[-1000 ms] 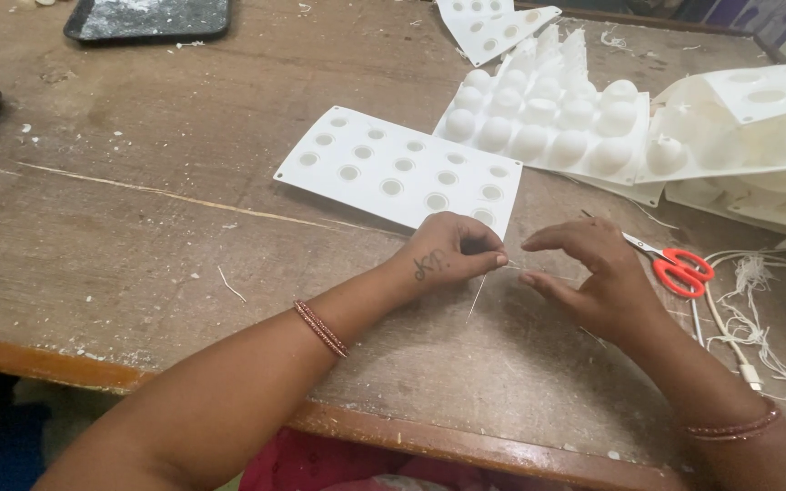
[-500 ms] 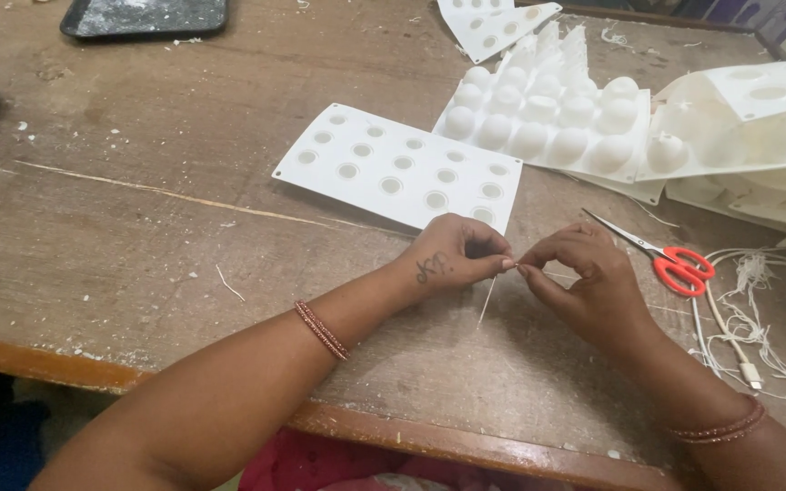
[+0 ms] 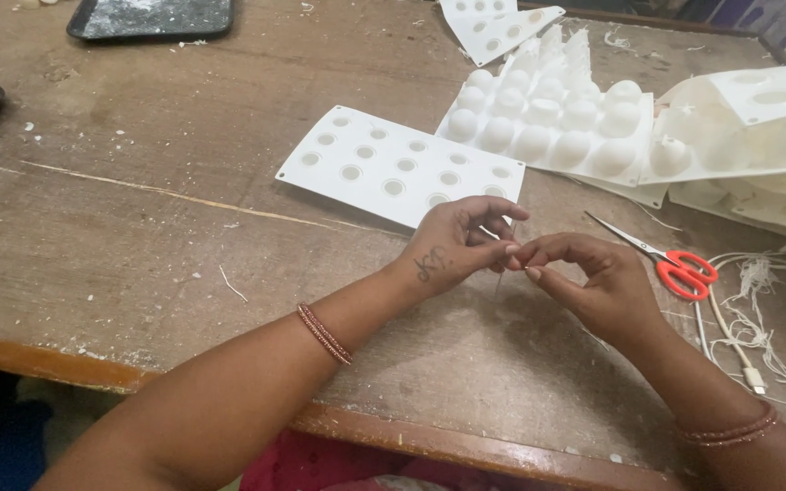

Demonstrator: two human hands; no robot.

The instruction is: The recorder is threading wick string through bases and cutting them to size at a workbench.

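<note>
Your left hand (image 3: 457, 244) and right hand (image 3: 593, 284) meet fingertip to fingertip over the surface (image 3: 138, 227), both pinched on what looks like a thin wick (image 3: 499, 284) hanging down between them, long axis near upright, mould (image 3: 399, 165) just beyond.

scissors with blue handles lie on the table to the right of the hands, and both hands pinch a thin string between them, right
Not quite: the scissors have red handles, not blue. The head view shows them on the table to the right of the hands, while the left hand and right hand pinch a thin string between them.
</note>
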